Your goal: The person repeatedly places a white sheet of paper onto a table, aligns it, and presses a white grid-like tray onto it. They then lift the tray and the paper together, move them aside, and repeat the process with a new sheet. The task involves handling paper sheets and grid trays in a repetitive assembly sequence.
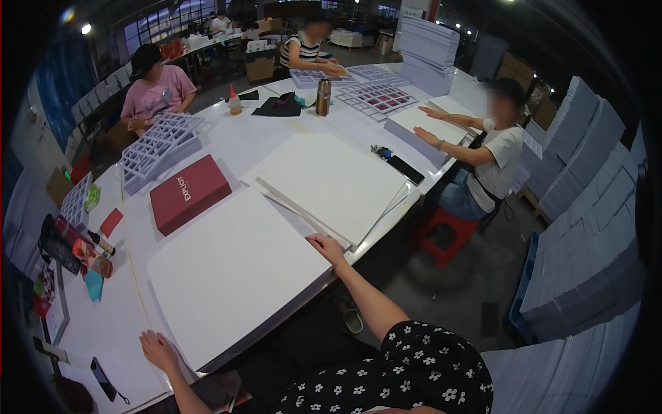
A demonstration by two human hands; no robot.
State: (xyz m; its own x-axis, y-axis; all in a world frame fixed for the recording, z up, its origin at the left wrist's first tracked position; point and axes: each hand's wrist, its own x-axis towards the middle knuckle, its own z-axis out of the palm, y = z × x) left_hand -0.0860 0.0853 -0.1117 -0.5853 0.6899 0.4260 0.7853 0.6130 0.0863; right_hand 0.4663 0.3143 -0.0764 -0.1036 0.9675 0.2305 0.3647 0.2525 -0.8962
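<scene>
A thick stack of large white boards (238, 276) lies right in front of me, its front side facing my body. My left hand (159, 350) rests by the stack's near left side, fingers stretched out on the white tabletop. At the right corner, my right hand (327, 250) touches the stack's edge with its fingers extended and nothing held in them. Just past that hand, a second pile of white sheets (331, 183) sits unevenly, its layers fanned out. A dark red box (189, 193) stands behind the near stack.
Grid-shaped white frames (162, 145) are piled at the far left. Bottles (89, 255) and a phone (103, 378) lie on the left. Another phone (405, 169) is at the right edge. Three co-workers sit around the table; a red stool (445, 238) and tall board stacks (579, 248) stand right.
</scene>
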